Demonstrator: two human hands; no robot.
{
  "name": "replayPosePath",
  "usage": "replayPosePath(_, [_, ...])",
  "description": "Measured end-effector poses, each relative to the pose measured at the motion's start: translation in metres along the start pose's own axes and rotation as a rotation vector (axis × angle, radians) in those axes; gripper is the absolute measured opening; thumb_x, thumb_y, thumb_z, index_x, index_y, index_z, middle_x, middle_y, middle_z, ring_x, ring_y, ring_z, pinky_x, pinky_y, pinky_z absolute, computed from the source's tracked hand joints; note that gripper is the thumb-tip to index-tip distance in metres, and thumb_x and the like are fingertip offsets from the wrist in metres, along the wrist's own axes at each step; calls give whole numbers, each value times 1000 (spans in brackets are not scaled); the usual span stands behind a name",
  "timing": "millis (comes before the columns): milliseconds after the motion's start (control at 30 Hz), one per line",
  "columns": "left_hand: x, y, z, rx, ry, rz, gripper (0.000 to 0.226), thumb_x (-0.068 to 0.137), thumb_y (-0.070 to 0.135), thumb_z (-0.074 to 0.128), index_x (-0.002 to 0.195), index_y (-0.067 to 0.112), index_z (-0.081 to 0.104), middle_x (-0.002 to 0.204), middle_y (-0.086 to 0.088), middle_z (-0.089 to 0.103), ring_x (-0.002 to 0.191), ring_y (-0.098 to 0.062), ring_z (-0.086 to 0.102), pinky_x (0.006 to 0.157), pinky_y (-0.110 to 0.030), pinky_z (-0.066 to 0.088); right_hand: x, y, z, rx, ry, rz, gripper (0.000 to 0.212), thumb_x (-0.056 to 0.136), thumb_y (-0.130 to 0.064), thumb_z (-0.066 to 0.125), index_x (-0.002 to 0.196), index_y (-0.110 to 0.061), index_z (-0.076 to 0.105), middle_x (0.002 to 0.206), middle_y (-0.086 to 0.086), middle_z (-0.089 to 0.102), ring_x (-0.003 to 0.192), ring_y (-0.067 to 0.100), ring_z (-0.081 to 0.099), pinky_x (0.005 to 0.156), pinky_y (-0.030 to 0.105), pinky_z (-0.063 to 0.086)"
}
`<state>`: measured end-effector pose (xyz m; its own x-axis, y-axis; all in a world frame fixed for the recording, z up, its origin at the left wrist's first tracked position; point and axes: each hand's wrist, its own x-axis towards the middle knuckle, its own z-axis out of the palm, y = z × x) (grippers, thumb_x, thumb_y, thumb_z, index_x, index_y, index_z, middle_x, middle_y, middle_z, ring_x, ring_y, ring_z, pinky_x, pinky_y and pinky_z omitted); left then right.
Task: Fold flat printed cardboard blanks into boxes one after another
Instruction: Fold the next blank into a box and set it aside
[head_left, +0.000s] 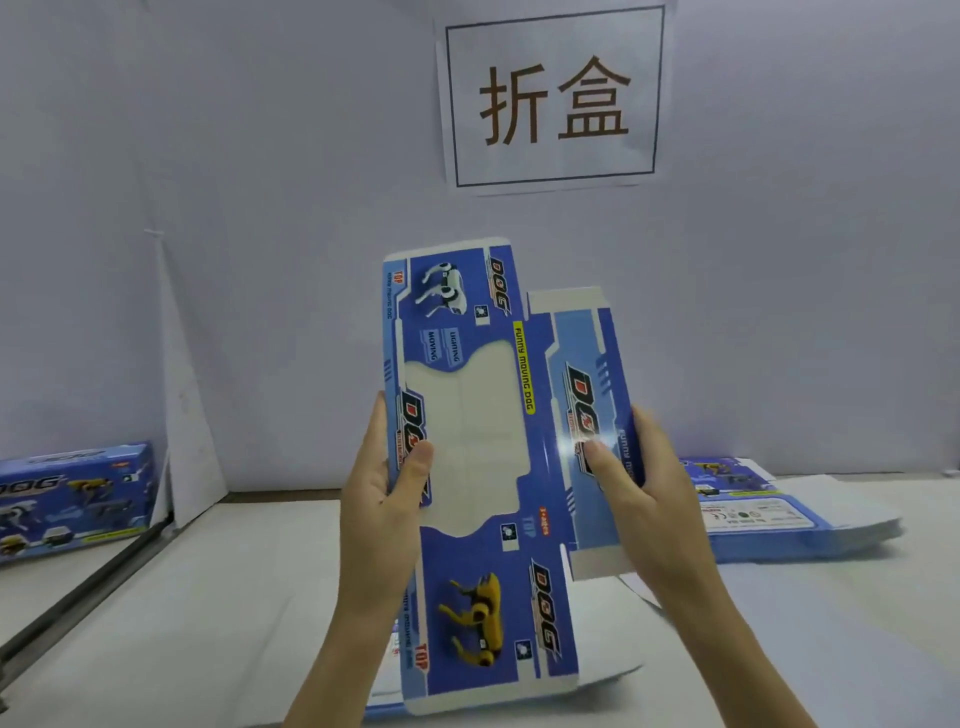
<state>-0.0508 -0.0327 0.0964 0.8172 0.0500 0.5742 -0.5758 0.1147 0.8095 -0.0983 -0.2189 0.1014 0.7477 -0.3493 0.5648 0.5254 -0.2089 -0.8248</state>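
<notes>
I hold a flat blue printed cardboard blank (478, 467) upright in front of me, above the table. It shows "DOG" lettering, a white dog, a yellow dog and a clear window in the middle. My left hand (382, 499) grips its left edge, thumb on the printed front. My right hand (644, 483) grips the right side panel, thumb on the front and fingers behind. The blank's lower end hangs just above another blank (597, 680) lying flat on the table.
A stack of flat blanks (779, 519) lies on the white table (208, 623) at the right. A folded blue box (72, 499) stands at the far left beyond a metal rail (88, 587). A paper sign (553, 96) hangs on the wall.
</notes>
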Motion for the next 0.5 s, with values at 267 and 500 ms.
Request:
replayPosePath(267, [-5,-3,8,70,-12,-77,67,80,55,38,143,50,17,147,13,37,135,-14,39,103,-37,45,-2,2,2,-19,-60,113,78,68,-68,68,134,-35,43,118,-11,61,105,9,64,76,31,60])
replayPosePath(500, [-16,-5,26,-26,-95,-161,46,83,53,38,123,69,20,139,17,43,118,-12,55,67,-18,57,-8,6,11,120,-354,292,64,69,-54,61,122,-20,49,97,-1,73,83,17,73,64,25,57])
